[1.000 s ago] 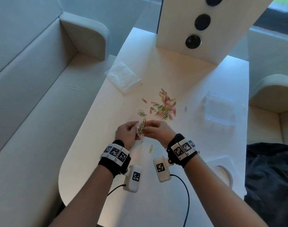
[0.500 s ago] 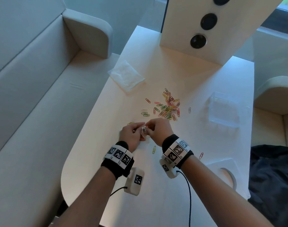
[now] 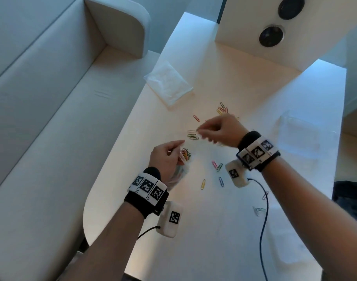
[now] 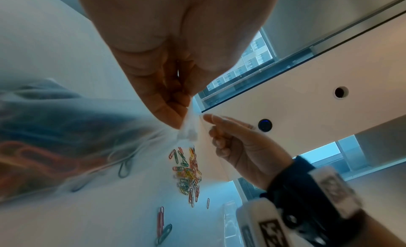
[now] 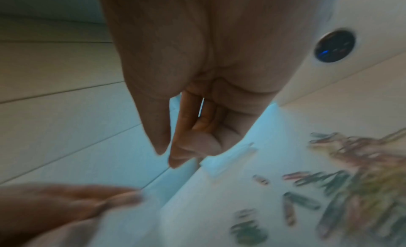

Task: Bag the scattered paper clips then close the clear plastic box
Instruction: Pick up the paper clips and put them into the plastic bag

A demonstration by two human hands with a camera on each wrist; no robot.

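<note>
My left hand pinches the mouth of a small clear bag just above the table. Several coloured paper clips show inside the bag. My right hand hovers over the scattered pile of clips, hiding most of it. Its fingers are curled, thumb and forefinger nearly meet, and nothing shows between them. Green clips lie just under its fingertips. Loose clips lie nearer me. The clear plastic box sits at the right, apart from both hands.
A stack of empty clear bags lies at the table's far left edge. A white panel with round black sockets stands at the back. A sofa runs along the left. Stray clips lie by the wrist cable.
My right hand has left the bag and moved forward and right to the pile. The left hand still holds the bag. More loose clips lie on the table near my wrists.
</note>
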